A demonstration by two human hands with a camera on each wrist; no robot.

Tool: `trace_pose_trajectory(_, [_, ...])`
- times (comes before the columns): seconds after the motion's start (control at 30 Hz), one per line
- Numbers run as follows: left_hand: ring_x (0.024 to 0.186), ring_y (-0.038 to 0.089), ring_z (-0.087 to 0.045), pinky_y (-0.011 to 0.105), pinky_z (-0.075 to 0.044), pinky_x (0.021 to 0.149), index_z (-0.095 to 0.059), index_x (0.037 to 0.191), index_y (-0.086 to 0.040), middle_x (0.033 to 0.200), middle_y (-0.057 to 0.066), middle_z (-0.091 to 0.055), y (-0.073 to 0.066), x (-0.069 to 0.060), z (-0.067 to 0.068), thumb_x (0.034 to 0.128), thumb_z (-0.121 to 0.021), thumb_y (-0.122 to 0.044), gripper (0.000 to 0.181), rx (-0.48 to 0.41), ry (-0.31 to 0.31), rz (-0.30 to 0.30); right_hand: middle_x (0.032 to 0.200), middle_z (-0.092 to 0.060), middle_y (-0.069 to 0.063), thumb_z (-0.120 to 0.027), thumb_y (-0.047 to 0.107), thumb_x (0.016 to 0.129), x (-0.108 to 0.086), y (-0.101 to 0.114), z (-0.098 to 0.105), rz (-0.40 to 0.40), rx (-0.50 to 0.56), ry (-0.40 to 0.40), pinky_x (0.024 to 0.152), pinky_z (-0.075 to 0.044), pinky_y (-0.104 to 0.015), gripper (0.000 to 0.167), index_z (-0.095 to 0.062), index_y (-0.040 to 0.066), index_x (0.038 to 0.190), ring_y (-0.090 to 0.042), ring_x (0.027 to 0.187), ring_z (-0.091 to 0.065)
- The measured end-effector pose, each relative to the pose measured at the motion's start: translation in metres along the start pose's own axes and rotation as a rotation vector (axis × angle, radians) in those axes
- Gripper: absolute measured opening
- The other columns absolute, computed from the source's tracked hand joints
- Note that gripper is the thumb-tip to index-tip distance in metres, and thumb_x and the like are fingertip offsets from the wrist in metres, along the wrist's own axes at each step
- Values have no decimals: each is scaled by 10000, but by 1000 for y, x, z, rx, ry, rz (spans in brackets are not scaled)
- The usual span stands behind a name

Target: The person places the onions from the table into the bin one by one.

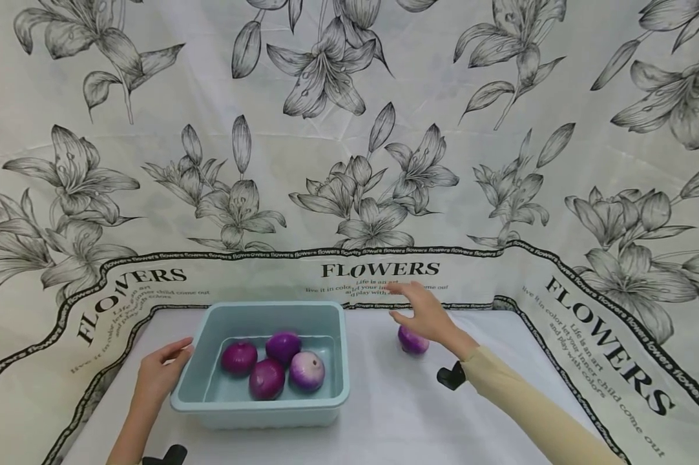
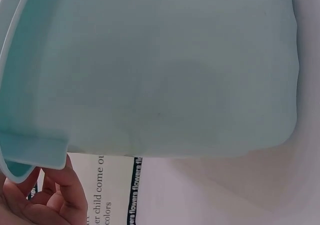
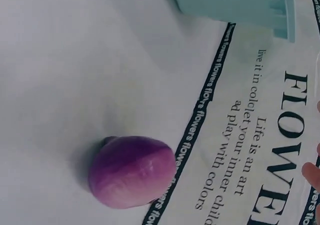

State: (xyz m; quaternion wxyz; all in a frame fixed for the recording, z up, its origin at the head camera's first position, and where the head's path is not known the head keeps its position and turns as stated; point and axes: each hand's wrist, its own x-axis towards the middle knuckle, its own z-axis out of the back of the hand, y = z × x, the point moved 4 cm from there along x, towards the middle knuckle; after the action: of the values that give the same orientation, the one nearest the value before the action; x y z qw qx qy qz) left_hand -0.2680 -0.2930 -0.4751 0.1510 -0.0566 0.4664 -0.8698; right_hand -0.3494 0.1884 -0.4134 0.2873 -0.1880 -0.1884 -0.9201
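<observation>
A light blue plastic basin (image 1: 262,416) stands on the left half of the table with several purple onions (image 1: 267,380) inside. My left hand (image 1: 159,371) holds its left rim; in the left wrist view, curled fingers (image 2: 70,190) sit at the rim's corner, and the basin's outer wall (image 2: 165,75) fills most of that picture. A single purple onion (image 1: 413,342) lies on the cloth to the right of the basin. Above this onion, apart from it, hovers my right hand (image 1: 427,316), fingers spread and holding nothing. The right wrist view shows the same onion (image 3: 132,172) whole, paler on its lower side.
A white cloth (image 1: 396,413) covers the table. Behind and at both sides hangs a curtain (image 1: 326,161) printed with lilies and lettering. Black wrist mounts (image 1: 451,376) show at both wrists. The basin's near corner (image 3: 235,5) shows in the right wrist view.
</observation>
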Motion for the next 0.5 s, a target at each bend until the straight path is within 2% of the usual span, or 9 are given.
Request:
trace_pose_trajectory(0.27, [1036,343,-596,201,-429,668,-565,1296,22,1158,257,-608,0,-1,1,975,-539,-272,437,9,-21,-7,1283,-605,-155,-744,268,822,-39,-42,-15,-218,93,41,986,-419,-529,642,-480,44,1363,-339,1161,-574])
trace_pose_trajectory(0.5, [1065,347,-589,177,-454,662,-568,1301,11,1200,259,-596,-1,-2,-1,971,-546,-280,441,-13,-20,7,1298,-576,-202,-721,399,833,-77,-79,-35,-388,72,117,931,-446,-555,737,-411,52,1404,-387,1149,-573])
